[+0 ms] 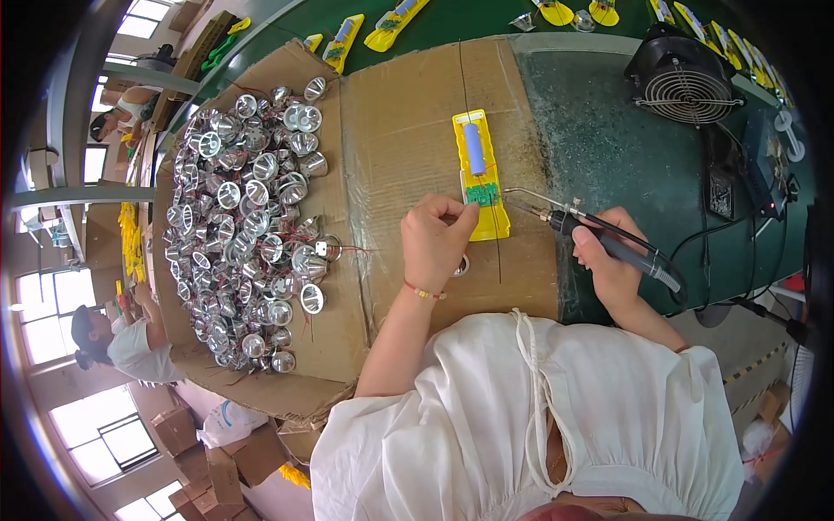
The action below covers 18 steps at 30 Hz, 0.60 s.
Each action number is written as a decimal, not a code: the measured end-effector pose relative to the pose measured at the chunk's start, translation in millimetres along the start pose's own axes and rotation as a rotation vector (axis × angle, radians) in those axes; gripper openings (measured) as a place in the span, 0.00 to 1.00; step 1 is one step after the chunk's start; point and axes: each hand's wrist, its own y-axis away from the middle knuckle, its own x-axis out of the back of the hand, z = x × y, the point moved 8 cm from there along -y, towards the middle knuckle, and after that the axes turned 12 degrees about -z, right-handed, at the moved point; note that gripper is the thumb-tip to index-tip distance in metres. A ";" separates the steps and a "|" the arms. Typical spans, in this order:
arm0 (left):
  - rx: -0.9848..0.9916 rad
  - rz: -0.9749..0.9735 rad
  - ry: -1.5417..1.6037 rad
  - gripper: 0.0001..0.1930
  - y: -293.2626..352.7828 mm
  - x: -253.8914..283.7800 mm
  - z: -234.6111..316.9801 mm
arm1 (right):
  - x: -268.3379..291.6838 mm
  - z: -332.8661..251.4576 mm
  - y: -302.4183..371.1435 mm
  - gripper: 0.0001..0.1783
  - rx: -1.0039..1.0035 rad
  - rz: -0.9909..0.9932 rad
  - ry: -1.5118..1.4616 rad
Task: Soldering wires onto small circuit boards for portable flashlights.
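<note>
On the cardboard in front of me lies a yellow plastic housing (494,227), holding a blue cylindrical battery (475,149) and a small green circuit board (480,194). My left hand (437,236) is pinched closed at the board's near left edge; whatever sits between its fingertips is hidden. A silver reflector cup (462,266) peeks out beside that hand, mostly covered by it. In my right hand (613,260) is a soldering iron (608,243) with a thin metal feed tube, its tip pointing left close to the board. Thin dark wires stretch from the housing's two ends.
Many silver reflector cups with red wires fill a cardboard tray (343,365) on the left. A black fan (686,87) stands at the far right, near a soldering station (764,161) and cables. More yellow housings (395,24) line the far edge. Other people sit at left.
</note>
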 end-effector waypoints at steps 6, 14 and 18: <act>-0.022 0.046 0.353 0.06 11.8 6.4 0.3 | 2.2 -1.0 0.7 0.07 0.001 0.005 -0.065; -0.534 -0.144 -0.235 0.10 44.0 11.6 32.2 | 2.8 2.5 1.7 0.08 -0.023 -0.025 -0.046; -0.659 -0.085 -0.388 0.08 42.1 -1.9 45.8 | 1.1 -2.2 1.9 0.08 -0.012 -0.026 -0.041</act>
